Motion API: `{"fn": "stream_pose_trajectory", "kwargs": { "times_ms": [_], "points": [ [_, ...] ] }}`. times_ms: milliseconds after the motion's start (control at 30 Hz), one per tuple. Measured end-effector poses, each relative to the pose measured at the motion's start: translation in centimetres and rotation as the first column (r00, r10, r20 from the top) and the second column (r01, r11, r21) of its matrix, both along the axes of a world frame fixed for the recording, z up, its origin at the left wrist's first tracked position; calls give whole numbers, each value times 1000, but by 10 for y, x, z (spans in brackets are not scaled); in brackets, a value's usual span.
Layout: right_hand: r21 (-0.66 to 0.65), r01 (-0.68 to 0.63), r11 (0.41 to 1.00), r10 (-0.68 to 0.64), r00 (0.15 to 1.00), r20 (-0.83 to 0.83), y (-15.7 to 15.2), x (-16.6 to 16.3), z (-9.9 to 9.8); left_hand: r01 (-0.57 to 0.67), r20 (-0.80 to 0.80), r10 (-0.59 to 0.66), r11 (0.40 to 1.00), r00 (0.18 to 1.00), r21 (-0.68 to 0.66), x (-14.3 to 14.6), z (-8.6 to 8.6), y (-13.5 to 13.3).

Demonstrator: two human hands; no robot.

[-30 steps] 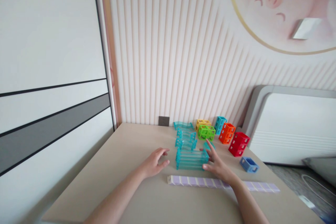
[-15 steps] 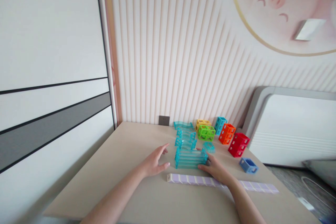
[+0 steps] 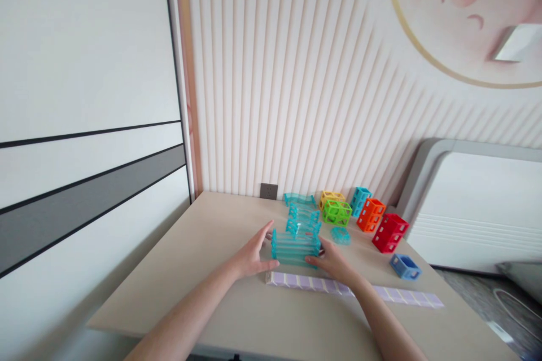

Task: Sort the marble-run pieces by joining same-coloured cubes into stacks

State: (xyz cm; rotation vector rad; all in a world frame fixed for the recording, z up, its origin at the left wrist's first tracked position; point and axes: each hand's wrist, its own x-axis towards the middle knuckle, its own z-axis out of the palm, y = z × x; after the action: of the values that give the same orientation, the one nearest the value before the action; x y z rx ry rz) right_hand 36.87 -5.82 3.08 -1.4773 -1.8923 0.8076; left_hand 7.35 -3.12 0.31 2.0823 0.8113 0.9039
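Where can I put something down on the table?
On the table, there's room left of the left hand, and between the forearms, nearer than the purple bar. It's crowded between the hands, at the teal rack, behind it among teal pieces, and rightward among the blocks.

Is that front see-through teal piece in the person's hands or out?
In them: the left hand grips one end of the teal piece, the right hand the other. Whether it is lifted, I cannot tell.
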Motion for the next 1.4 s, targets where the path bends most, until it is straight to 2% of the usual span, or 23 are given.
{"fn": "stream_pose_trajectory", "kwargs": {
  "times_ms": [133,300,500,733,1000,1133,1267,1400],
  "points": [
    [38,12,999,-16,996,85,4,-16,-1,-28,22,27,999,999,18,0,1,1],
    [75,12,997,-18,997,75,10,-37,-2,-118,11,118,983,993,142,-8,0,8],
    [95,45,994,-54,995,90,24,-62,-6,-200,14,201,965,980,172,-23,-2,21],
    [100,49,994,-61,991,116,44,-100,7,-351,37,351,913,935,206,-49,2,36],
    [48,16,999,-20,996,81,84,-143,15,-603,114,594,766,797,221,-77,1,57],
    [72,46,996,-57,984,169,91,-149,14,-718,126,710,663,693,212,-87,-3,67],
    [84,141,986,-160,939,304,90,-148,13,-808,98,808,557,581,193,-98,-10,73],
    [100,211,972,-233,872,430,89,-158,12,-839,25,852,509,523,191,-102,-16,75]
  ]
}}
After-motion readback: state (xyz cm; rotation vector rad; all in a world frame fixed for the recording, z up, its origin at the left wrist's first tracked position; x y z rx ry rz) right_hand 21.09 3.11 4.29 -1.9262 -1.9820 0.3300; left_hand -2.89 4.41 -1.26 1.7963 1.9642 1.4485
